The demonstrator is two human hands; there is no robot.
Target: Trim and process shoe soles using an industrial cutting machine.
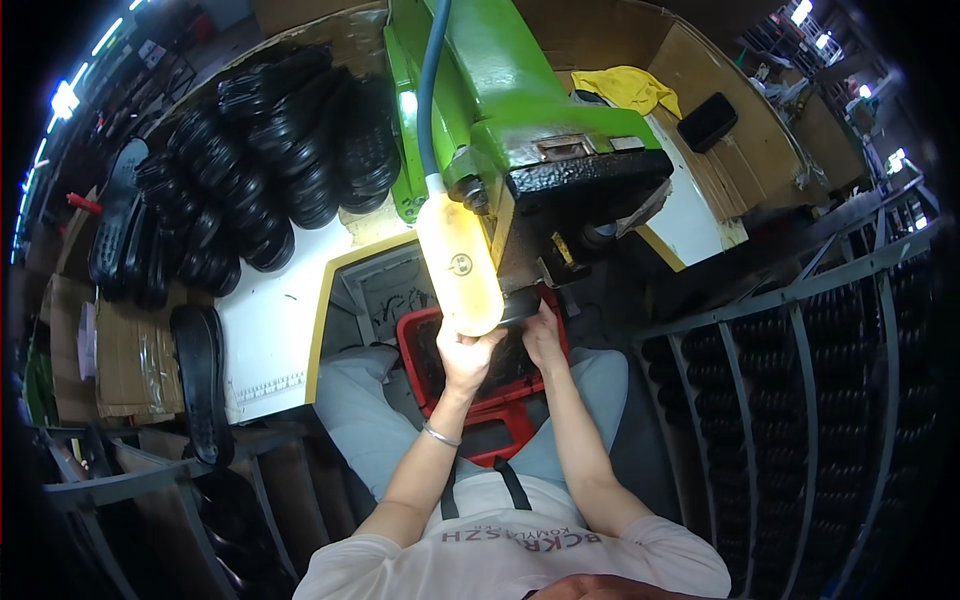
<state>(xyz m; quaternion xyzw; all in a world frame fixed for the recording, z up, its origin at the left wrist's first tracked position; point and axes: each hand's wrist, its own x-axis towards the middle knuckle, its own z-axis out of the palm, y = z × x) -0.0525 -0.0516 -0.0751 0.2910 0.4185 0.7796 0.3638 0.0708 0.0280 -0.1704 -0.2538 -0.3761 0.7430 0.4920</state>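
Both my hands are raised under the head of a green machine (500, 60), closed on a black shoe sole (519, 304). My left hand (467, 356) grips its near left side, with its fingertips partly hidden behind a lit yellow-white lamp (460, 265). At the sole's right side is my right hand (543, 338), thumb and fingers pressed to it. Most of the sole is hidden by the lamp and the machine. Below my hands, a red crate (417, 365) stands between my knees, dark inside.
Stacks of black soles (260, 150) crowd the white table (262, 335) on the left. One sole (203, 380) leans at its edge. Metal racks (750, 420) full of soles stand at the right. A yellow cloth (630, 90) and a dark phone-like slab (707, 122) lie back right.
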